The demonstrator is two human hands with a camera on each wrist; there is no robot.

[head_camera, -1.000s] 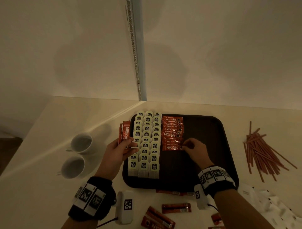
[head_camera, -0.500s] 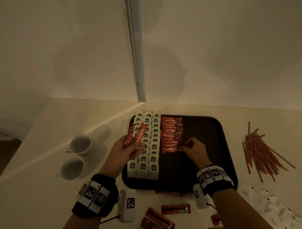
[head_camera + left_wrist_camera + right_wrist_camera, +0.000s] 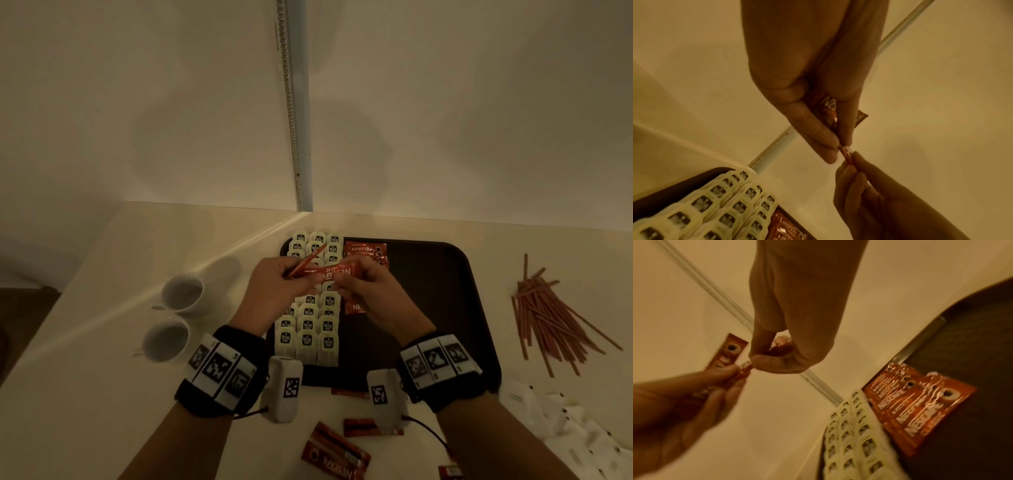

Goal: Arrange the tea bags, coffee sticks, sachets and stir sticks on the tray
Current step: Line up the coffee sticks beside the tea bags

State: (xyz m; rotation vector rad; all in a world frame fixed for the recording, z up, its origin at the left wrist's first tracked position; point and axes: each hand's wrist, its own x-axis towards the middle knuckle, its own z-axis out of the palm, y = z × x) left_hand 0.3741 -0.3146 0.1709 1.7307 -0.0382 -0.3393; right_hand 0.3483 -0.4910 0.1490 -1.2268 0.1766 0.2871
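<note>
A pale countertop [image 3: 102,342] meets the wall; on it lies a dark rectangular tray [image 3: 445,308]. Three columns of overlapping white tea bags [image 3: 308,339] fill the tray's left side, and just beside them, to the right, runs a column of red coffee sticks [image 3: 366,251], partly hidden by the hands. Two white cups [image 3: 183,294] stand on the counter left of the tray. A loose pile of reddish stir sticks [image 3: 548,315] lies well apart to its right, with white sachets [image 3: 582,431] at the lower right corner. Several more red coffee packets [image 3: 335,455] lie on the counter near the front edge of the tray.

Both hands are raised above the tea bags. The left hand [image 3: 274,291] holds a few coffee sticks, its fingers [image 3: 818,133] and thumb closed on them. The right hand [image 3: 370,287] pinches one end of a single held coffee stick [image 3: 334,270] between thumb and fingertips [image 3: 774,363]; the stick spans the gap between the two hands, its other end in the left hand's grasp.
</note>
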